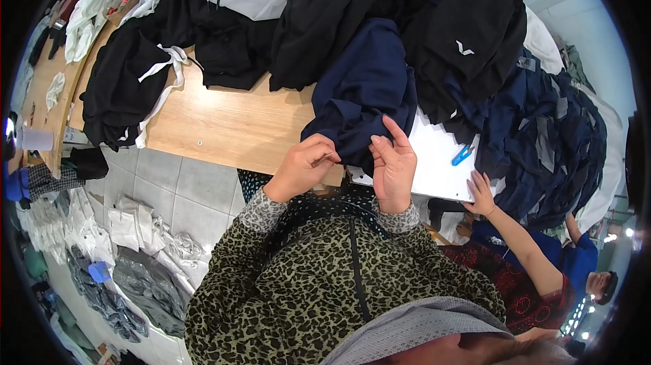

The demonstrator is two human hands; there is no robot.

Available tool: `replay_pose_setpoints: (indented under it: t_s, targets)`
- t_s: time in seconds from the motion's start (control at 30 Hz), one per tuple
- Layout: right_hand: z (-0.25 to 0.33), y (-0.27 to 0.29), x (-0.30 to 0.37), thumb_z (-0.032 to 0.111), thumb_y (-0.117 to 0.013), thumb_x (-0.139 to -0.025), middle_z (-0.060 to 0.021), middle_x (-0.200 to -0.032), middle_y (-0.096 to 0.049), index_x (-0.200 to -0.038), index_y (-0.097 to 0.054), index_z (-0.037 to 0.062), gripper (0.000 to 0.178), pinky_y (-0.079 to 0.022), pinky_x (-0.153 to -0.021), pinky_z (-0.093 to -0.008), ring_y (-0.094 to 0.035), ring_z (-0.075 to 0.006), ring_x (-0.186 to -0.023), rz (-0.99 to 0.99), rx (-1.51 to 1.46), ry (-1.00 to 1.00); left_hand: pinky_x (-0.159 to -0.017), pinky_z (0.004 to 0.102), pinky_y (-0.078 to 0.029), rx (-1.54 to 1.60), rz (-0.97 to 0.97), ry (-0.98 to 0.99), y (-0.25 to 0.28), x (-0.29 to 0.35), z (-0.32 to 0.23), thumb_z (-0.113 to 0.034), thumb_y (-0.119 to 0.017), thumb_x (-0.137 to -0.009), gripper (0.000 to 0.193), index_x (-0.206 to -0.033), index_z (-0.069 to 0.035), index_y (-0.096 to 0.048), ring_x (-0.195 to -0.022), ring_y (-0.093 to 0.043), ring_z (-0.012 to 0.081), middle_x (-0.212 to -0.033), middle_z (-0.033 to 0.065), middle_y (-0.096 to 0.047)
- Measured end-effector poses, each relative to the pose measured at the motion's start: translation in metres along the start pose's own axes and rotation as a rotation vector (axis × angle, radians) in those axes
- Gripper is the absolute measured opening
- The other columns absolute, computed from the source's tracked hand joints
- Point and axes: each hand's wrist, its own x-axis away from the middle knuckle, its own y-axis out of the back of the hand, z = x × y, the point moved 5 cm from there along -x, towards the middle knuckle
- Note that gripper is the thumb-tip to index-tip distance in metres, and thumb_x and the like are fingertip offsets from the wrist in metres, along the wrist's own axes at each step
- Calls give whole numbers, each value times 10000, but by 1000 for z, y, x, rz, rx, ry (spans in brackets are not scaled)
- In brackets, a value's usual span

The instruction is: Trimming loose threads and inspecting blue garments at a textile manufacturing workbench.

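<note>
Your left hand (303,165) is pinched tight on the edge of the navy garment (363,94), and a thin tool shows between its fingers, too small to identify. Your right hand (393,165) grips the same fold just beside it, forefinger raised. The garment hangs over the tabletop (230,124) edge, with black clothes (325,12) piled behind. Another person's hand (480,192) rests near blue snips (462,155).

We count 3 hands at the bench (224,128): our left hand (303,165), our right hand (393,165), and 1 co-worker's hand (480,192) at the right. 1 blue clip (462,155) lies on 1 white sheet (441,161).
</note>
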Motion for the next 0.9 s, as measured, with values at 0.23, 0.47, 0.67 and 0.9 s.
replay_pose_setpoints:
  t_s: [0.23, 0.47, 0.67, 0.9]
  targets:
    - [-11, -10, -2, -120, -528, -815, -94, -1038, -586, -1218, -530, -3, 420, -482, -857, -282, -584, -159, -920, 114, -166, -278, -568, 193, -463, 123, -143, 183, 23, 10, -8, 20, -630, -807, 82, -889, 13, -639, -648, -551, 53, -1019, 52, -560]
    - [-20, -18, 2, -87, -495, -842, -153, -1110, -589, -1203, -523, -56, 363, -492, -893, -318, -598, -204, -978, 111, -181, -373, -496, 172, -408, 606, -184, 499, -5, -7, -7, -67, -667, -816, 345, -1139, -26, -552, -595, -497, 31, -889, -7, -564]
    - [-19, -16, -2, -71, -549, -845, -139, -1091, -597, -1202, -523, -54, 358, -506, -854, -299, -608, -190, -933, 47, -99, -297, -531, 162, -391, 664, -120, 608, -5, -9, -5, -107, -674, -828, 223, -1024, -31, -599, -644, -488, 20, -788, -42, -568]
    - [-22, -16, -5, -47, -537, -866, -146, -1115, -591, -1246, -488, -43, 383, -490, -876, -287, -601, -185, -949, 137, -119, -318, -406, 151, -278, 665, -224, 592, -7, -14, 2, -197, -649, -865, 133, -862, -70, -609, -479, -380, -8, -622, -78, -506]
